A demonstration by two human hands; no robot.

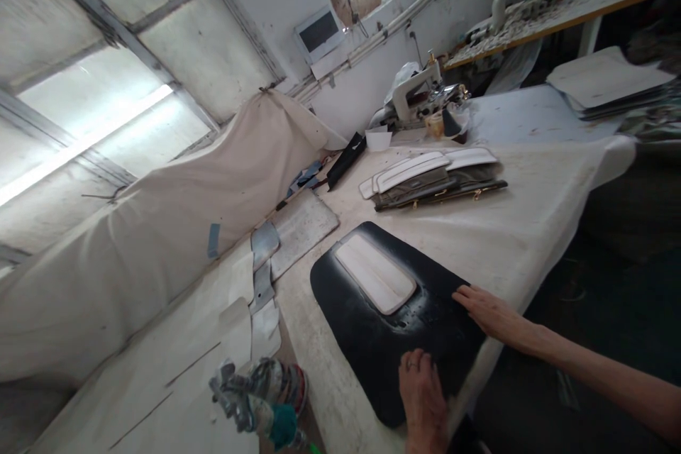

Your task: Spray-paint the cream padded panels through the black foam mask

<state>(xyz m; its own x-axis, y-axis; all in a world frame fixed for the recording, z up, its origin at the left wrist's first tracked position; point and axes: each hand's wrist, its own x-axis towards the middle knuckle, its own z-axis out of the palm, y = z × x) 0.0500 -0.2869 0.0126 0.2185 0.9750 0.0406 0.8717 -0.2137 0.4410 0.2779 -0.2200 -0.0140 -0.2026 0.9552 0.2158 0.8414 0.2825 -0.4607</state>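
Left hand point(423, 394) at the frame's bottom, fingers bent over a black panel point(367, 355), right hand point(484, 308) farther right, arm outstretched, fingertips on its edge, whether either grips unclear, panel flat on the surface point(537, 227), lower centre-right.

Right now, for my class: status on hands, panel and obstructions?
Left hand and right hand on black panel. Lying on table. Pale oblong piece on top.

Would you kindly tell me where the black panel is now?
In the head view, the black panel lies low, right of centre, on the covered table, with the left hand and right hand touching it and a stack of white-topped pieces beyond.
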